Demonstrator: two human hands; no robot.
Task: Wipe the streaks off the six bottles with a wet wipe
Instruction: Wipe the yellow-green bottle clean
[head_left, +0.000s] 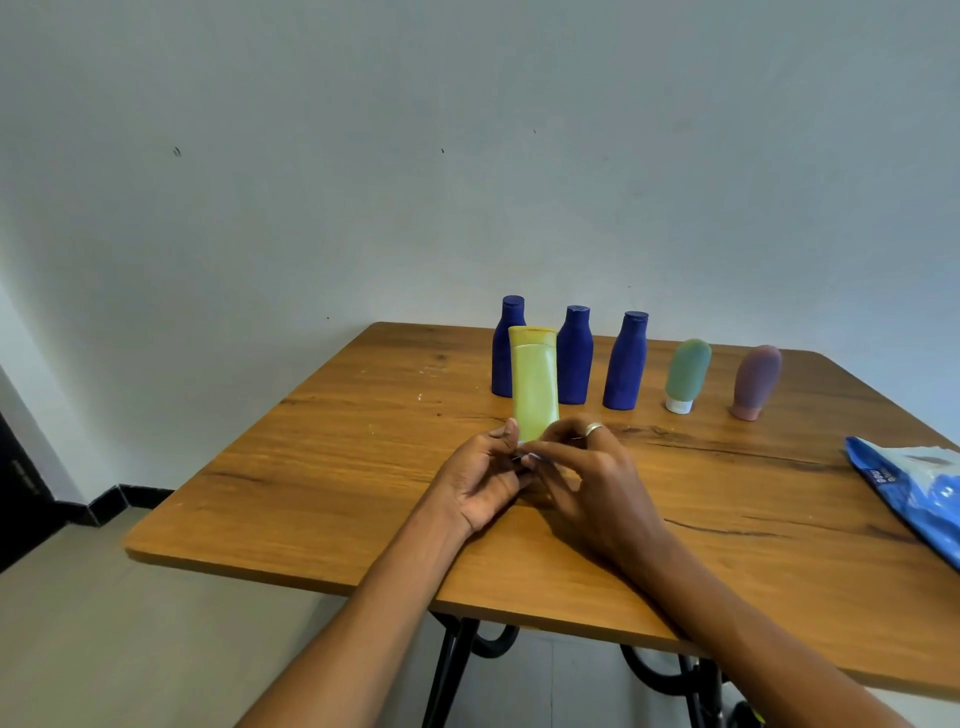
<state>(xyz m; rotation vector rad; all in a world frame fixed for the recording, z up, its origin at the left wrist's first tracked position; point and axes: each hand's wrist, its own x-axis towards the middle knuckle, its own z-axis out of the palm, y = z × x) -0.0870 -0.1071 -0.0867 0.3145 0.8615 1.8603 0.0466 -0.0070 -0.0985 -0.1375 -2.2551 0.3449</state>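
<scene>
Wooden table (dark-streaked) against pale wall.

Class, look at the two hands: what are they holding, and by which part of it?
Both hands, left hand and right hand, hold the yellow bottle by its lower end; a small white piece, maybe the wipe, shows between the fingers.

Count on table: three dark blue bottles; one yellow-green bottle; one pale green tube; one mauve tube; one blue wipe packet; two hands.
</scene>
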